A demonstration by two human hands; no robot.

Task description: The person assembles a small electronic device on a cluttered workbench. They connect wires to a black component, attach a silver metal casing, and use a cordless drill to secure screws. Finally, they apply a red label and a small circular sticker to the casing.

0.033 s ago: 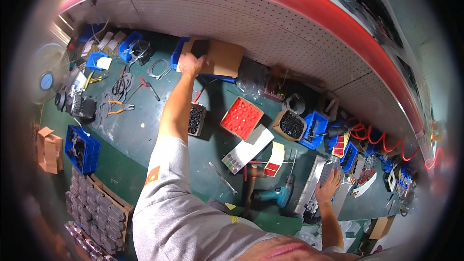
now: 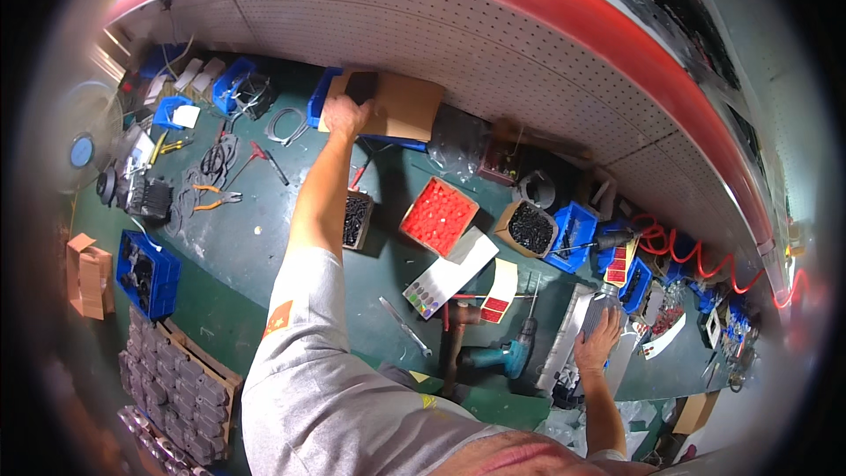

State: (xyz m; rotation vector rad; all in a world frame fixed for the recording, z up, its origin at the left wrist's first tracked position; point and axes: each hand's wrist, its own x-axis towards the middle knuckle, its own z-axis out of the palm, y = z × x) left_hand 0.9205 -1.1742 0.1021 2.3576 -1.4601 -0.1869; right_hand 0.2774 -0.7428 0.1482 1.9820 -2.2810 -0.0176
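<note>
My left hand [image 2: 346, 115] reaches to the back of the bench, at the left end of a brown cardboard box [image 2: 410, 107] that sits over a blue bin [image 2: 322, 99]. Its fingers look curled beside a dark rectangular patch [image 2: 361, 85]; whether that is a piece in the hand or an opening, I cannot make out. On the right, my right hand [image 2: 599, 339] lies with its fingers stretched out over a grey ribbed metal part [image 2: 597, 307]. A long silvery housing [image 2: 564, 335] is right beside that hand.
Boxes of red caps [image 2: 438, 218], black screws [image 2: 531, 227] and small black parts [image 2: 356, 219] stand mid-bench. Nearer lie a teal power drill [image 2: 502, 357], a hammer [image 2: 456, 335] and a wrench [image 2: 405, 326]. Orange-handled pliers [image 2: 217, 198] lie left; a red coiled hose [image 2: 679, 242] hangs right.
</note>
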